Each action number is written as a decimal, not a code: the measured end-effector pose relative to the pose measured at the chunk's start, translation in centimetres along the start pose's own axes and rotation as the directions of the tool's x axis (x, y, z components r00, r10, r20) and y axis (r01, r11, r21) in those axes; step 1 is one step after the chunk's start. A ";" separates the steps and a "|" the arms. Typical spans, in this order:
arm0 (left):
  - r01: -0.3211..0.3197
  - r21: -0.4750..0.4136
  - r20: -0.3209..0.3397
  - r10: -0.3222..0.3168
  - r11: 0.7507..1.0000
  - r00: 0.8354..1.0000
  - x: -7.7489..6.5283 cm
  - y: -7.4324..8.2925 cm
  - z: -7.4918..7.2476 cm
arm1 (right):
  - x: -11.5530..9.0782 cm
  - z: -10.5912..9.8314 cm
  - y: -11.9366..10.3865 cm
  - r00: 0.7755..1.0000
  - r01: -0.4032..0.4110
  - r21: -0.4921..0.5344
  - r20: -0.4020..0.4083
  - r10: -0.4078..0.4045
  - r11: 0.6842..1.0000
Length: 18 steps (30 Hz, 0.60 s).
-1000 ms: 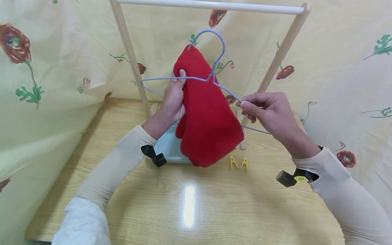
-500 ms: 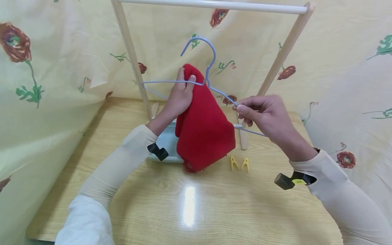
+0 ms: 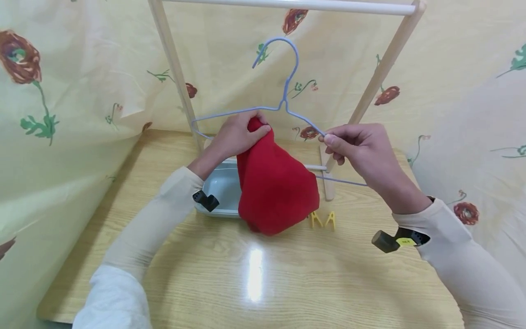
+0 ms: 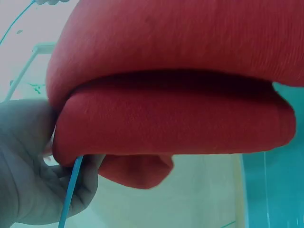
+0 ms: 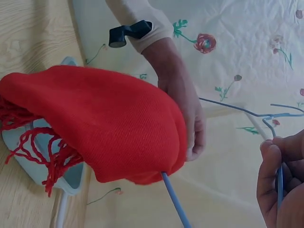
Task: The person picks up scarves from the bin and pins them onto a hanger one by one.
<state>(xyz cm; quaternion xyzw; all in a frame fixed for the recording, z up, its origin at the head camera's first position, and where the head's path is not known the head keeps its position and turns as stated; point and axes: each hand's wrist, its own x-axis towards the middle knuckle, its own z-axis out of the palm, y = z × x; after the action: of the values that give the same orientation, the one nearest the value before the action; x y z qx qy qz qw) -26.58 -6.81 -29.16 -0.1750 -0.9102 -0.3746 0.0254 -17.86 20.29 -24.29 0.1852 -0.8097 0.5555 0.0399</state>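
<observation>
A red knitted scarf with fringed ends hangs folded from my left hand. That hand grips its upper end just below the left shoulder of a blue wire hanger. The hanger's lower bar runs into the folds of the scarf in the right wrist view; how far it lies over the bar is hidden. My right hand pinches the hanger's right shoulder between thumb and fingers. The hook points up, apart from the rack's white rail.
A wooden-legged rack stands behind the hands. Partly behind the scarf, a pale blue plastic tray sits on the wooden table. Two yellow clothes pegs stand right of it. Flowered cloth covers the walls.
My left hand has drawn the top of the scarf down from near the hook to below the hanger's shoulder. The hanger dipped, then rose again in my right hand.
</observation>
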 end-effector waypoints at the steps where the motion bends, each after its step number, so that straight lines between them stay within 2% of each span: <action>1: -0.007 0.001 0.026 0.007 1.000 1.000 -0.1 0.0 -0.1 | 0.0 0.0 0.0 1.000 -0.003 0.007 -0.008 0.003 1.000; 5: -0.071 -0.010 0.121 0.072 0.997 0.990 -0.5 -0.2 -0.3 | 0.1 -0.2 0.0 1.000 -0.012 0.058 -0.027 0.014 0.998; 7: -0.089 -0.025 0.145 0.092 0.996 0.985 -0.6 -0.3 -0.4 | 0.1 -0.2 0.0 1.000 -0.009 0.081 -0.027 0.011 0.997; 10: -0.097 -0.050 0.129 0.103 0.994 0.986 -0.7 -0.6 -0.6 | 0.2 -0.2 -0.2 1.000 -0.001 0.094 -0.022 0.003 0.996; 13: -0.100 -0.097 0.091 0.109 0.990 0.990 -0.7 -0.8 -0.8 | 0.3 -0.1 -0.5 1.000 0.010 0.053 -0.018 -0.009 0.999; 16: -0.151 -0.108 0.069 0.159 0.983 0.985 -0.7 -0.7 -0.9 | 0.4 0.2 -0.8 1.000 0.013 0.015 -0.007 -0.013 1.000; 18: -0.197 -0.070 0.085 0.202 0.978 0.976 -0.6 -0.6 -1.0 | 0.4 0.3 -0.8 1.000 0.014 0.005 0.001 -0.014 1.000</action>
<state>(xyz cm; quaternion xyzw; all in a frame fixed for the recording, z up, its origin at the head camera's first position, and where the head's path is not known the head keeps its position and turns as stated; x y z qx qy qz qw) -26.30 -8.12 -28.98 -0.2830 -0.8763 -0.3896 0.0158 -17.89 19.63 -23.55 0.1912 -0.8070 0.5571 0.0428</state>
